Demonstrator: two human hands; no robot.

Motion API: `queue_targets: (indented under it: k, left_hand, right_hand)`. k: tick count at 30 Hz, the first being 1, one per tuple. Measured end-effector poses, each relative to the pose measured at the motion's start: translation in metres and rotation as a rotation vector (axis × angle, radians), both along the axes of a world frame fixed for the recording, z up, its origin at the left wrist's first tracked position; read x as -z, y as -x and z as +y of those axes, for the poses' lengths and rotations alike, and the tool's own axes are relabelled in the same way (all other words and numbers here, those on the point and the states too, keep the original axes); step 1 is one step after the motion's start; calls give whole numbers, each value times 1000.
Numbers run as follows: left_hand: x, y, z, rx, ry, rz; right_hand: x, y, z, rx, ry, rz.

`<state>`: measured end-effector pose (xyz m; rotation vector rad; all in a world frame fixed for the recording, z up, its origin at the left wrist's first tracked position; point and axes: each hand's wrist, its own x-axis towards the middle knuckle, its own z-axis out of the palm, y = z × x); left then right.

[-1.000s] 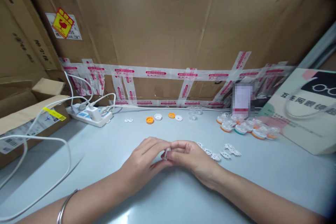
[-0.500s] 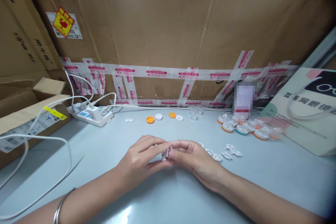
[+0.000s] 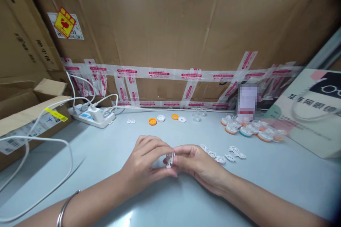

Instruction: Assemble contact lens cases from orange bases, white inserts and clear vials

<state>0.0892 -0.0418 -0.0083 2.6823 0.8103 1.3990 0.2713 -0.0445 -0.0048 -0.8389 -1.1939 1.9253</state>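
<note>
A small white perforated plastic piece [image 3: 169, 160] is held up between my two hands, just above the table. My left hand [image 3: 146, 159] curves around it, index finger over the top and thumb below. From the other side, the thumb and fingers of my right hand [image 3: 195, 161] pinch its edge. Part of the piece is hidden behind the fingertips. Right beside my right hand lie several similar flat white perforated pieces [image 3: 220, 159], some in a row and others in a small cluster [image 3: 236, 151].
Behind my hands are orange rings [image 3: 152, 121], white discs [image 3: 161, 118], tiny white parts [image 3: 131, 121] and clear cups [image 3: 196, 115]. Clear-domed pieces with coloured bases [image 3: 245, 132] sit at right, near a paper bag [image 3: 311, 113]. A power strip [image 3: 99, 122], cables and an open carton [image 3: 34, 131] occupy the left.
The white piece has turned and sits slightly lower between my fingers. My left thumb has shifted down and the gap between thumb and index finger is wider.
</note>
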Motion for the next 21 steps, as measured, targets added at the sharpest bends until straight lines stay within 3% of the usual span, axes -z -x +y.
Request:
queue_targets:
  k: [7, 14, 21]
  left_hand:
    - [6, -3, -2, -60, -27, 19]
    - [7, -7, -7, -37, -11, 44]
    - [6, -3, -2, 79, 176, -35]
  right_hand:
    - [-1, 2, -4, -78, -5, -10]
    - [-5, 9, -10, 22, -35, -51]
    - [-7, 5, -9, -46, -23, 12]
